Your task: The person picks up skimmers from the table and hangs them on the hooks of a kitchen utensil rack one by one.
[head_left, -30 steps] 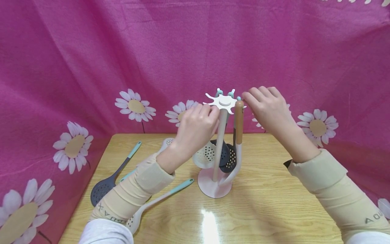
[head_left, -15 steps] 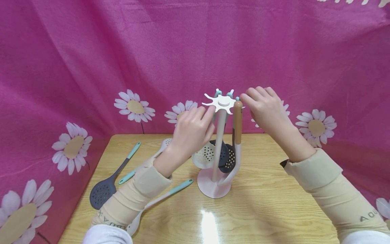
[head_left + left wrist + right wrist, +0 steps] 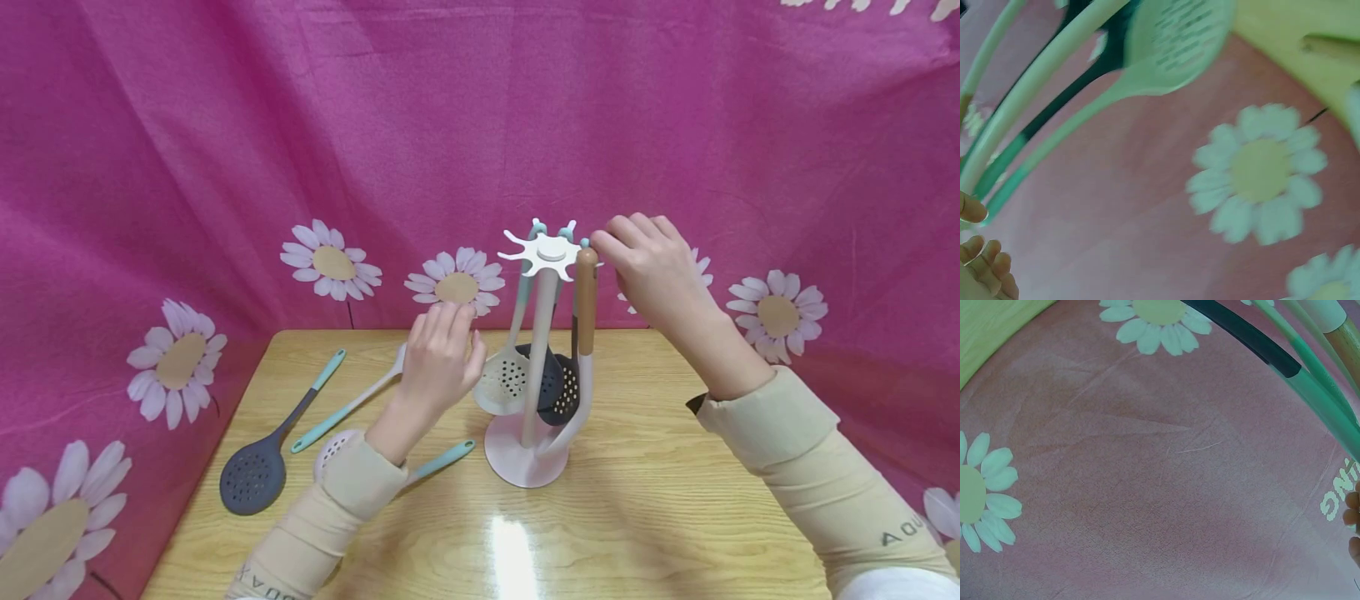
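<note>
A white utensil rack (image 3: 551,248) with hooked arms stands on a round base. From it hang a white skimmer (image 3: 501,383), a dark ladle-like utensil (image 3: 553,379) and a black slotted utensil (image 3: 567,396), all teal-handled. A wooden handle (image 3: 587,308) on a curved white piece stands at the rack's right. My right hand (image 3: 648,262) is at the rack's right arms, fingers bent down, fingertips beside a teal handle end; the contact is hidden. In the right wrist view, fingertips (image 3: 1352,515) show at the edge. My left hand (image 3: 442,358) hovers left of the rack, loosely bent, holding nothing.
On the table (image 3: 652,517) at left lie a dark slotted turner (image 3: 253,479), a white teal-handled utensil (image 3: 352,406) partly behind my left hand, and another teal handle (image 3: 446,458) under my left forearm. A perforated white head (image 3: 333,450) shows beside the sleeve. Pink flowered cloth (image 3: 450,125) surrounds the table.
My left hand has come away from the rack's left side, moving down and left, uncovering the hanging white skimmer's handle. The right hand stays almost still at the rack.
</note>
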Motion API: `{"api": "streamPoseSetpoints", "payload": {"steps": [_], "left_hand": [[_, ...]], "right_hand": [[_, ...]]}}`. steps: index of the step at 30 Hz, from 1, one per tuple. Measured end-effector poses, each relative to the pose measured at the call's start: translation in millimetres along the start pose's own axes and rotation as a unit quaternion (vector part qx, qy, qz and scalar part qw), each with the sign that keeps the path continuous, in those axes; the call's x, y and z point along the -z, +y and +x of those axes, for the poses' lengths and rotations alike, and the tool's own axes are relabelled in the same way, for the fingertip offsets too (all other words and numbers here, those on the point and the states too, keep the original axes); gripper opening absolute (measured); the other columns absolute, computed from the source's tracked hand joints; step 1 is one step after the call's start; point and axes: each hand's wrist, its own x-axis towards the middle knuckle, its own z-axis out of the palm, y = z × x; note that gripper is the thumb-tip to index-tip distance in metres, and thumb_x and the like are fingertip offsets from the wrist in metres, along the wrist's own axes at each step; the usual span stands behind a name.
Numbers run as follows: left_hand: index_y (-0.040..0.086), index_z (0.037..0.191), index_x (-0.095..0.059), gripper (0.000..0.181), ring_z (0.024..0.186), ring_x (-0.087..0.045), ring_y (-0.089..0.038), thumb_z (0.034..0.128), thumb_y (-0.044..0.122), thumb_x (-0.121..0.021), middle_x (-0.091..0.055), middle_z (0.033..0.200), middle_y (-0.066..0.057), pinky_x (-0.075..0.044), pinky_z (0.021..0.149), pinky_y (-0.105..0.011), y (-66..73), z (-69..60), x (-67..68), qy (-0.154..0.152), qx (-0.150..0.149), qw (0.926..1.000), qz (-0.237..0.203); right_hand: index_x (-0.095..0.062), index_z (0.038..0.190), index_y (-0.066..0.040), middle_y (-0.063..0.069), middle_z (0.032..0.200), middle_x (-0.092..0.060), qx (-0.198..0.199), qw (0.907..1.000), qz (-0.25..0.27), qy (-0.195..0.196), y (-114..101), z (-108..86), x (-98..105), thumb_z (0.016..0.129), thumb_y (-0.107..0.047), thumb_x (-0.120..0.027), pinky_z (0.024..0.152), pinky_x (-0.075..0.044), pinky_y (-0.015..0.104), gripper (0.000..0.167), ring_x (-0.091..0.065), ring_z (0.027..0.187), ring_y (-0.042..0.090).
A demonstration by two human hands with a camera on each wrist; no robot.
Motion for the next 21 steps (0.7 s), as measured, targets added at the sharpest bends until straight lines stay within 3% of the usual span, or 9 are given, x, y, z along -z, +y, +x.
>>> {"api": "streamPoseSetpoints", "payload": {"steps": [5,9,12,15,17,19,21], "left_hand": [[-0.002,0.097,-0.054,0.028,0.074,-0.049,-0.025,0.0713,0.007,-0.059,-0.054,0.089,-0.012,-0.041,0.062,-0.033,-8.2,-38.9,-11.3,-0.106,0.06,0.9925,0.015],[-0.003,0.1,-0.053,0.032,0.08,-0.05,-0.025,0.0711,0.008,-0.06,-0.053,0.092,-0.012,-0.042,0.069,-0.035,-12.8,-68.9,-20.0,-0.191,0.115,0.9748,0.007],[-0.001,0.104,-0.05,0.034,0.086,-0.049,-0.025,0.0735,0.01,-0.059,-0.051,0.096,-0.011,-0.042,0.071,-0.034,-14.5,-89.8,-26.2,-0.27,0.161,0.9494,0.002],[-0.001,0.11,-0.048,0.038,0.09,-0.047,-0.024,0.0757,0.011,-0.059,-0.05,0.103,-0.012,-0.042,0.073,-0.034,-15.1,-108.4,-31.3,-0.351,0.196,0.9156,-0.003],[-0.002,0.115,-0.047,0.043,0.093,-0.048,-0.025,0.0762,0.012,-0.059,-0.05,0.106,-0.013,-0.043,0.074,-0.035,-15.3,-120.7,-35.7,-0.39,0.209,0.8969,-0.006],[-0.003,0.119,-0.046,0.047,0.097,-0.048,-0.027,0.0759,0.011,-0.059,-0.051,0.11,-0.014,-0.043,0.076,-0.037,-15.2,-131.7,-39.1,-0.42,0.214,0.8818,-0.012],[-0.004,0.12,-0.046,0.049,0.097,-0.05,-0.028,0.0747,0.01,-0.059,-0.051,0.111,-0.016,-0.044,0.076,-0.038,-14.9,-142.3,-43.3,-0.443,0.211,0.8711,-0.011]], "right_hand": [[-0.056,0.088,-0.001,0.013,0.08,-0.055,-0.003,1.0,0.002,-0.001,0.0,-0.1,-0.4,0.071,0.022,-0.045,0.064,-0.041,0.037,0.031,-0.051,0.071,0.03],[-0.056,0.089,-0.002,0.013,0.081,-0.056,-0.007,0.9999,0.004,-0.007,-0.2,-0.5,0.0,0.071,0.022,-0.046,0.064,-0.042,0.037,0.032,-0.052,0.072,0.029],[-0.056,0.089,-0.002,0.013,0.081,-0.056,-0.01,0.9999,0.004,-0.012,-0.2,-0.8,0.1,0.07,0.022,-0.047,0.064,-0.042,0.038,0.032,-0.052,0.072,0.03],[-0.056,0.089,-0.001,0.013,0.081,-0.056,-0.011,0.9999,0.005,-0.012,-0.2,-0.8,-0.3,0.07,0.023,-0.047,0.064,-0.042,0.038,0.032,-0.052,0.072,0.03],[-0.056,0.089,-0.001,0.013,0.081,-0.056,-0.011,0.9999,0.005,-0.011,-0.2,-0.8,-0.6,0.07,0.023,-0.047,0.064,-0.042,0.038,0.032,-0.052,0.072,0.03],[-0.056,0.089,-0.001,0.013,0.081,-0.056,-0.01,0.9999,0.005,-0.009,-0.3,-0.6,-0.7,0.07,0.023,-0.047,0.064,-0.042,0.038,0.032,-0.052,0.072,0.03],[-0.056,0.089,-0.001,0.013,0.081,-0.056,-0.012,0.9999,0.005,-0.009,-0.3,-0.7,-0.6,0.071,0.023,-0.048,0.065,-0.042,0.038,0.031,-0.052,0.073,0.03]]}}
